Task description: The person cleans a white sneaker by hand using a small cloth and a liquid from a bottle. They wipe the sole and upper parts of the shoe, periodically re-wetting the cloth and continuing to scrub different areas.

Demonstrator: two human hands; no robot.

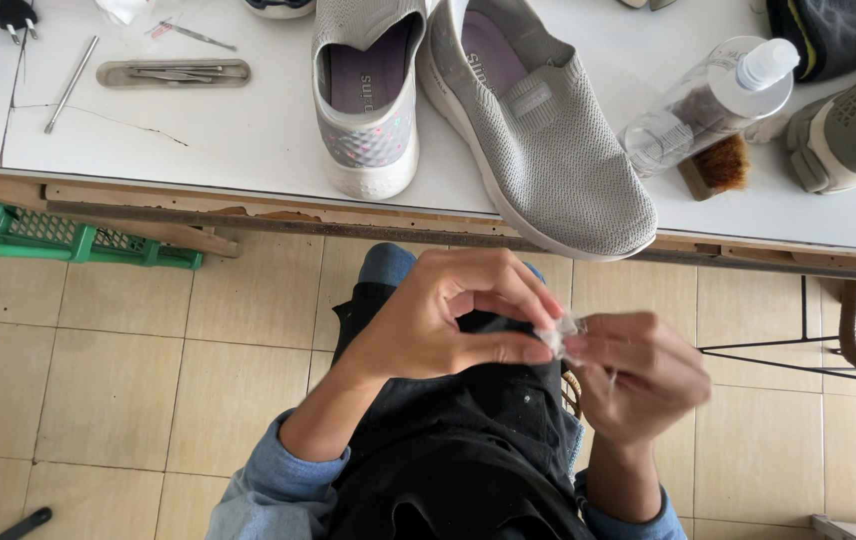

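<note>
small crumpled white wad [559, 332] between fingertips

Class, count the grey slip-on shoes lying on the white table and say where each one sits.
2. One grey slip-on shoe sits centre with its opening up; the other lies to its right, toe over the table edge. More shoes may be cut off.

above hands: table edge [248, 215], overhanging grey shoe [548, 150] | sides: open

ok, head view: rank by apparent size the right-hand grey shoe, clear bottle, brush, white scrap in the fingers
1. Grey shoe
2. Bottle
3. Brush, partly hidden behind the bottle
4. White scrap, pinched between left hand and right hand; nearer the camera, yet smallest.
</note>
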